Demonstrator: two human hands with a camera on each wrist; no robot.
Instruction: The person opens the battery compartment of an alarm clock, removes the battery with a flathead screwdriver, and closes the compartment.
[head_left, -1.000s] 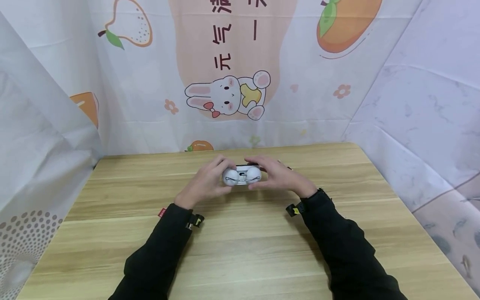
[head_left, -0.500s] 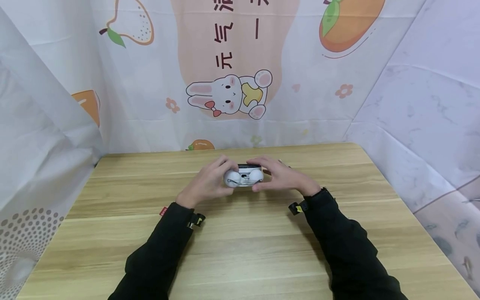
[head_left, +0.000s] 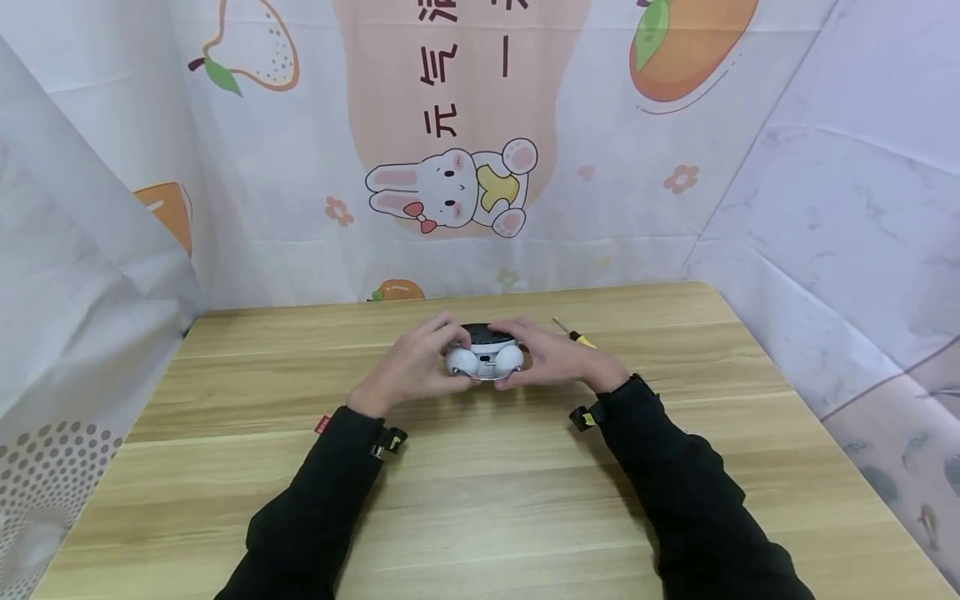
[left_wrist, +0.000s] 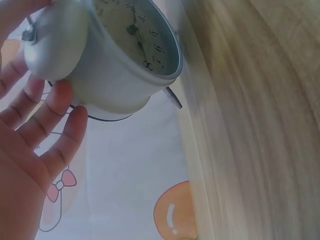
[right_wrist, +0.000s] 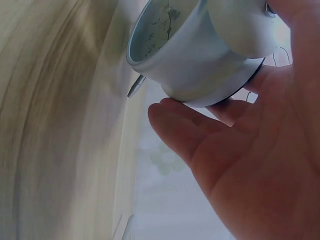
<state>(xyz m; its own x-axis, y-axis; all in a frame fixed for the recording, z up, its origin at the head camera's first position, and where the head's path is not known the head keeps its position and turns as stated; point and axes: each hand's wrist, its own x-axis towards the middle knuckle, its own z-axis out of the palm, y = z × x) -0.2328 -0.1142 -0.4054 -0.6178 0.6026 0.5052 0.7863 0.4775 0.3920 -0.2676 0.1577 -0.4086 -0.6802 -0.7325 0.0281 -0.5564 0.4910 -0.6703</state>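
A white twin-bell alarm clock (head_left: 485,362) is between my two hands near the far part of the table. Its two round bells point toward me and its black back (head_left: 486,335) faces up in the head view. In the left wrist view the numbered dial (left_wrist: 137,37) tilts toward the wood, and a short metal foot (left_wrist: 173,97) sticks out below the rim. My left hand (head_left: 412,364) grips the clock's left side, fingers at the bell and back edge. My right hand (head_left: 553,357) grips the right side, with thumb at the bell and fingers on the back.
A screwdriver (head_left: 576,335) with a black and yellow handle lies just beyond my right hand, partly hidden by it. The wooden table (head_left: 480,500) ends at a printed curtain (head_left: 285,183) behind, with white cloth on both sides.
The clock has tilted between my hands, so much more of its black back now shows. More of the screwdriver has come into sight beyond the right hand.
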